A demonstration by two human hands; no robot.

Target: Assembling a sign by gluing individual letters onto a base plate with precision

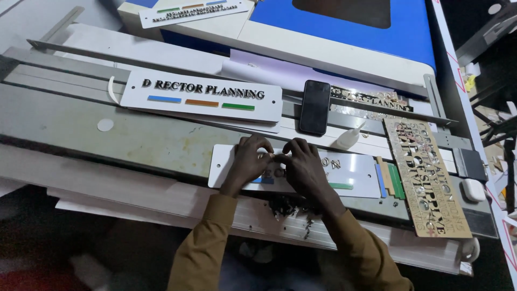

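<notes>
Hands are seen side by side on a white sign plate lying on the table. Left hand is curled, fingertips pressed to the plate. Right hand is likewise curled, fingertips pinched together at a small letter; grip cannot be told for certain. A black phone is noted just beyond.

Single head-worn camera, set above and behind the white sign plate, looks steeply down and forward across the desk at close range, with the blue-and-white machine beyond the plate at frame top.
</notes>
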